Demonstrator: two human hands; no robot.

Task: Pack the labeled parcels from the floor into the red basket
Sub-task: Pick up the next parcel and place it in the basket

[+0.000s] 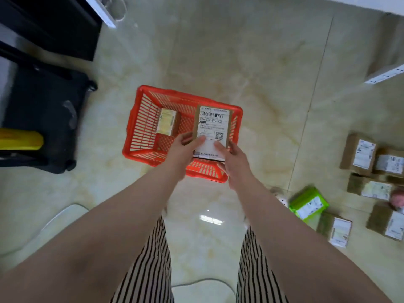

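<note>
A red plastic basket (140, 119) stands on the tiled floor ahead of me. Inside it, at the left, lies a small brown parcel (168, 121) with a yellowish label. Over the basket's right half I hold a brown parcel (213, 125) with a white barcode label facing up. My left hand (184, 147) grips its near left edge with the thumb on the label. My right hand (231, 157) grips its near right edge. More labeled parcels lie on the floor at the right: several brown boxes (360, 154) and one green packet (308, 204).
A black case on wheels (43, 119) with a yellow part (20, 139) stands at the left. Dark furniture (54, 25) fills the top left corner. A white shelf rail (384, 75) is at the upper right. My striped trousers and a white cable (203, 282) are below.
</note>
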